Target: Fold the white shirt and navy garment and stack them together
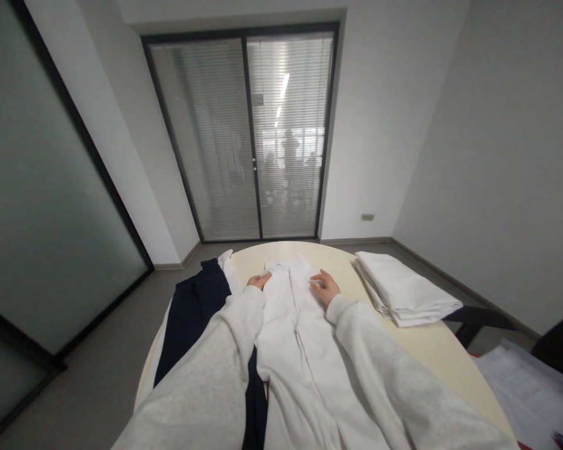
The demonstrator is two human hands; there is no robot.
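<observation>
White, matte and softly creased, a long garment (304, 350) runs lengthwise down the middle of the pale, rounded surface (443, 350), a seam-like line tracing its length and shallow rumples showing nearest the wearer. Heathered grey sleeves (201, 375) of a soft, fleecy knit reach in from both sides. Left of the garment lies smooth navy fabric (192, 319), dark and nearly flat, with white cloth (231, 272) peeking out beyond it. Toward the garment's far end, the left hand (259, 280) rests at its left edge, fingers near the thumb; whether it grips cannot be told. Opposite, the right hand (326, 287) is loosely open, fingers slightly curled at the right edge, grasping nothing visible. Farther right sits a folded white stack (408, 287), layered and squarish. Beyond stand dark-framed glass panels (206, 137) with finely slatted blinds.
</observation>
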